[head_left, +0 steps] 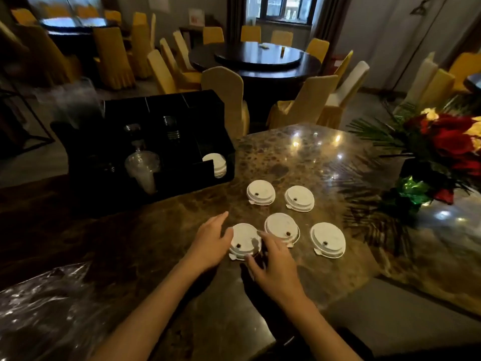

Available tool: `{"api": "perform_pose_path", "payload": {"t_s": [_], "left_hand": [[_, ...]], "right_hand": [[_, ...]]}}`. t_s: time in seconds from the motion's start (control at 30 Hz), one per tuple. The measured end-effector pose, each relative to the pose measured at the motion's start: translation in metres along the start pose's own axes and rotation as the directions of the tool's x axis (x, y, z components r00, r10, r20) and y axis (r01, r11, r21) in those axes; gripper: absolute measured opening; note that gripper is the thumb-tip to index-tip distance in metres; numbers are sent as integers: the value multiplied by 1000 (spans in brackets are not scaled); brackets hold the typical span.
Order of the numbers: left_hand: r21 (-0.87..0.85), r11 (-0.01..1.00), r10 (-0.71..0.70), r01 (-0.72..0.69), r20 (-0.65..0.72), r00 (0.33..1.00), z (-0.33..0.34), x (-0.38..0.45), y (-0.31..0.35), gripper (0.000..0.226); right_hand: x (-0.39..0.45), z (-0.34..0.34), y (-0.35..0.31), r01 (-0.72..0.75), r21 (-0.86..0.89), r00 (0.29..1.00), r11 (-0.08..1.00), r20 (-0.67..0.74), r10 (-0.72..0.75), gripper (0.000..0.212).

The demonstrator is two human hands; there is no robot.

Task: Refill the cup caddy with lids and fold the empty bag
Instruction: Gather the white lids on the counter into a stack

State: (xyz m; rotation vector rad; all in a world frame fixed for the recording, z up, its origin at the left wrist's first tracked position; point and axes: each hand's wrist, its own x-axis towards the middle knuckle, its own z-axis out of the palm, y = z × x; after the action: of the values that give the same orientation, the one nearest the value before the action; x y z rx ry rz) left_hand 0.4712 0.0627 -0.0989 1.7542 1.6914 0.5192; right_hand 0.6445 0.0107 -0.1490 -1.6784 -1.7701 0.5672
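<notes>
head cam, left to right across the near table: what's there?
Clear plastic bag → black cup caddy → left hand → lid between both hands → right hand → rightmost lid → flower arrangement.

Five white lids lie on the marble table [299,157]. The left hand [209,243] and right hand [276,267] flank the nearest lid [244,241], fingers touching its rim. The black caddy [156,142] stands toward the left edge, a lid stack [216,164] in its right compartment. A crumpled clear bag [44,308] lies at the near left corner.
</notes>
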Motion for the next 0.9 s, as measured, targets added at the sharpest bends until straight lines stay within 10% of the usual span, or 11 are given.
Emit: {"api": "perform_pose_path", "payload": {"t_s": [0.4, 0.9], "left_hand": [[-1, 998, 55, -55, 122, 991, 18, 11, -35, 71], [-240, 952, 157, -191, -153, 976, 59, 15, 20, 76]], "right_hand": [[2, 17, 9, -61, 136, 998, 989, 44, 55, 68], [48, -74, 52, 16, 110, 994, 994, 106, -28, 86]]}}
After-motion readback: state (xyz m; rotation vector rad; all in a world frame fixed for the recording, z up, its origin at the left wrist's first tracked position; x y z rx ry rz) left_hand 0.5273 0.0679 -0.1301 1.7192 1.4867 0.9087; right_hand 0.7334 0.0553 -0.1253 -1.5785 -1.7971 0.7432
